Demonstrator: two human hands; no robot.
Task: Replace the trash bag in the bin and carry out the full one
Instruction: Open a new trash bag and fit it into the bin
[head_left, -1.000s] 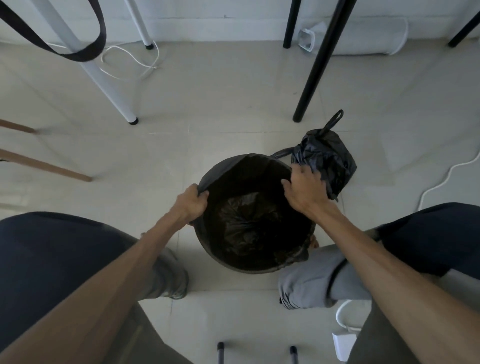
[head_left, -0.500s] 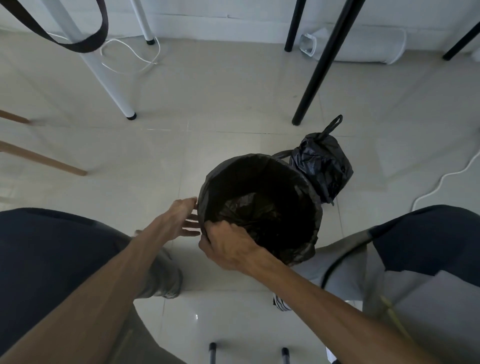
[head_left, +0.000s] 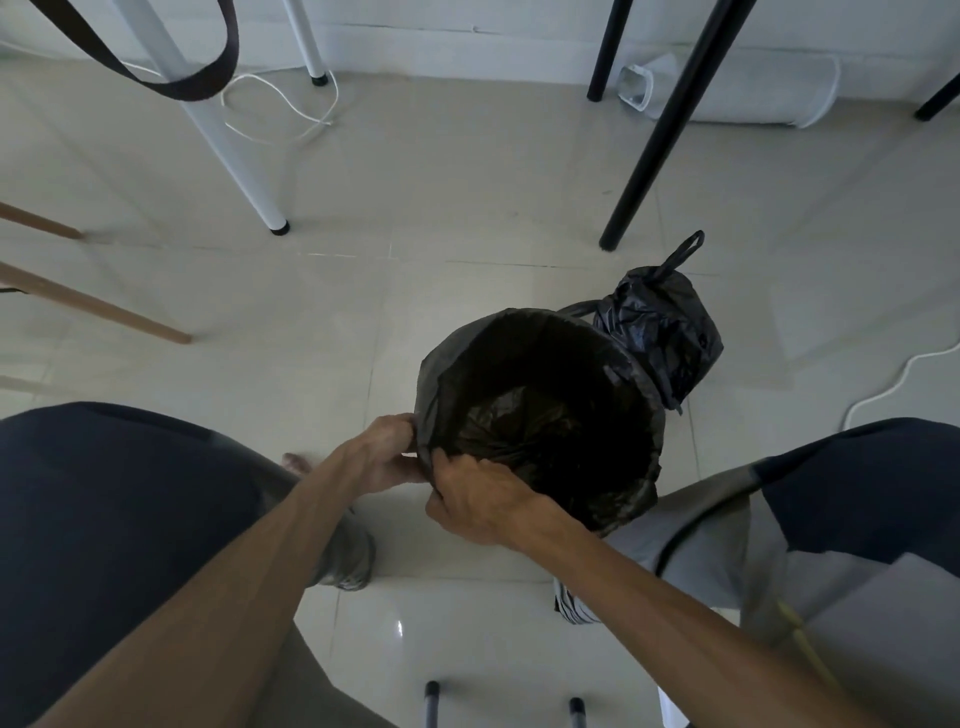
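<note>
Pale tiled floor (head_left: 363, 322), table legs around. Left hand (head_left: 387, 457), right hand (head_left: 483, 499) both pinching liner (head_left: 631, 379) at bin rim; tied bag (head_left: 660, 332) behind.

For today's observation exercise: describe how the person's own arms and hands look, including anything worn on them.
Both forearms are bare all the way to the frame edge, with no sleeves in view. The left hand and the right hand wear no gloves, and no rings, watch or bracelets are visible on either. Nothing is marked or taped on them.
</note>
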